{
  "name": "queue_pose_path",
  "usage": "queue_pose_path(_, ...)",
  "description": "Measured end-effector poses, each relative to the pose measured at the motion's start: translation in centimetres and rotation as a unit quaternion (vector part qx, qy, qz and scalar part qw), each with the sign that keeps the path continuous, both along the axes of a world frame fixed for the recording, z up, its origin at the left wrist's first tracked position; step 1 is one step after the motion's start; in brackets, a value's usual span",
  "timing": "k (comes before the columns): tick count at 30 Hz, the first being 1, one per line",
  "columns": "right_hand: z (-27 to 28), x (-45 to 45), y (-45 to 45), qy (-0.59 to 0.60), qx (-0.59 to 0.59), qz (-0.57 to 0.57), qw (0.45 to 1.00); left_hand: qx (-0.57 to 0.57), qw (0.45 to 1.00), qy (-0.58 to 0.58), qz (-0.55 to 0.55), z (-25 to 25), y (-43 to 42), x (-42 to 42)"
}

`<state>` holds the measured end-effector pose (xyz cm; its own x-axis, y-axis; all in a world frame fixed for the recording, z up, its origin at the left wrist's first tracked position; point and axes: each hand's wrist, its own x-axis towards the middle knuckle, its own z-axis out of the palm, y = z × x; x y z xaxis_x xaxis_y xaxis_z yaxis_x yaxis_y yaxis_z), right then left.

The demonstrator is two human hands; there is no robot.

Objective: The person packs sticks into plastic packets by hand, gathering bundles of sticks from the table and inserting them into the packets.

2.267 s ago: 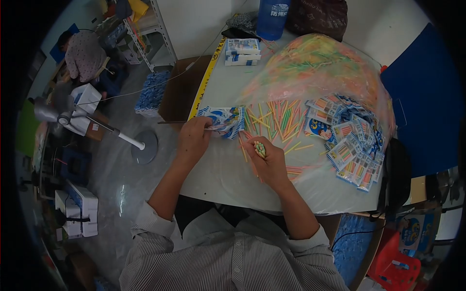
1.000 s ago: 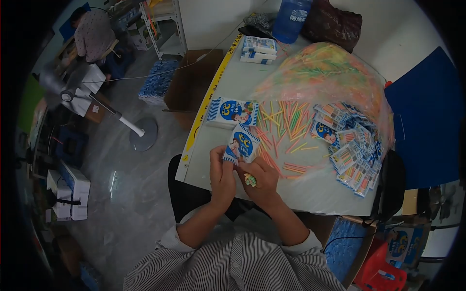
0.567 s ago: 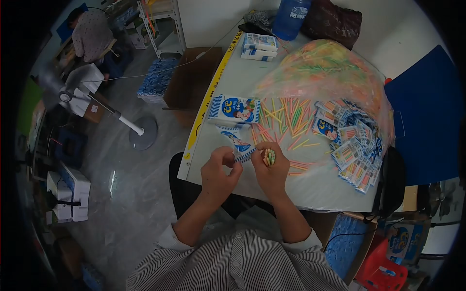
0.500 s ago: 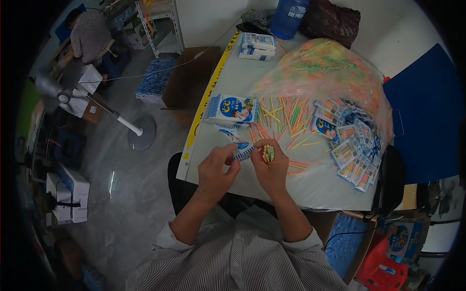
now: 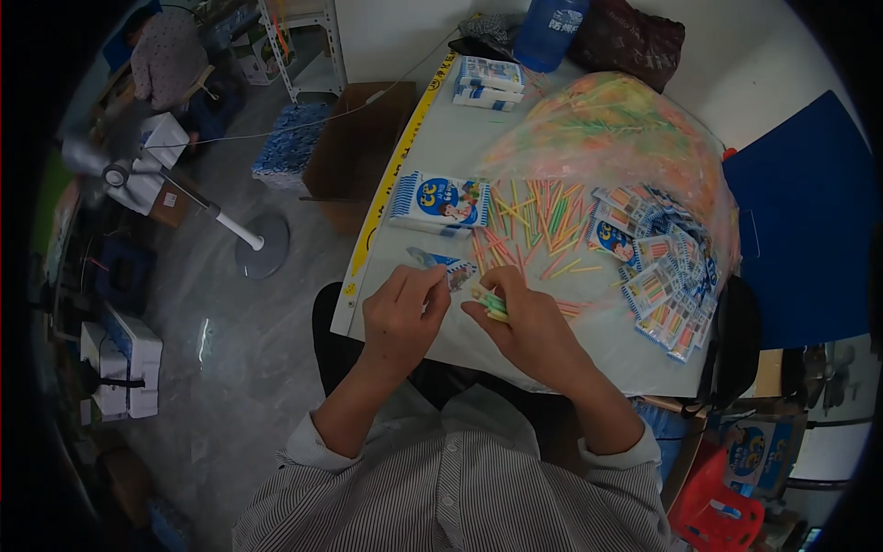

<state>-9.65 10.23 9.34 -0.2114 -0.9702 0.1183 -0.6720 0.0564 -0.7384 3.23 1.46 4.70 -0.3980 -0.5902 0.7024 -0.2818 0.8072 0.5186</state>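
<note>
My left hand (image 5: 402, 317) pinches a small blue-and-white plastic packet (image 5: 452, 269) by its near edge. Just right of it, my right hand (image 5: 526, 322) is closed round a bundle of thin pastel candy sticks (image 5: 491, 303), their ends pointing toward the packet. Beyond both hands, loose candy sticks (image 5: 550, 221) in pink, yellow, green and orange lie spread over the table. A stack of larger printed packets (image 5: 440, 201) lies past my left hand. Several filled small packets (image 5: 658, 285) are heaped to the right.
A big clear bag of candy sticks (image 5: 625, 120) covers the back of the white table (image 5: 386, 293). More packets (image 5: 489, 83) and a blue water jug (image 5: 550, 35) stand behind. Left are an open carton (image 5: 354, 147), a fan (image 5: 241, 230) and another person (image 5: 168, 60).
My right hand has turned, so the candy stick bundle now points left toward the packet instead of upward. It has come off the packet, which stays in my left hand.
</note>
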Motion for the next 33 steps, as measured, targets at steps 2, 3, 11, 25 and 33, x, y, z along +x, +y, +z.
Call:
queue_pose_path(2, 0.0, -0.4, -0.3, 0.047, 0.054, 0.003, 0.997, -0.03, 0.999, -0.017, -0.003, -0.1, 0.1, -0.2)
queue_pose_path(3, 0.2, -0.6, -0.5, 0.048, 0.055, 0.0, 0.997, -0.029, 0.999, -0.016, -0.007, -0.1, 0.2, -0.3)
queue_pose_path(11, -2.7, -1.3, -1.7, -0.121, 0.067, -0.065, 0.988, -0.086, 0.996, -0.001, -0.004, -0.2, 0.8, -1.0)
queue_pose_path(25, 1.6, -0.2, 0.2, 0.049, 0.082, 0.035, 0.995, -0.003, 1.0, 0.011, 0.014, 0.3, -0.1, -0.6)
queue_pose_path(33, 1.4, -2.0, -1.4, 0.117, 0.202, 0.076, 0.969, 0.024, 0.999, 0.006, -0.025, 0.6, 1.0, -0.9)
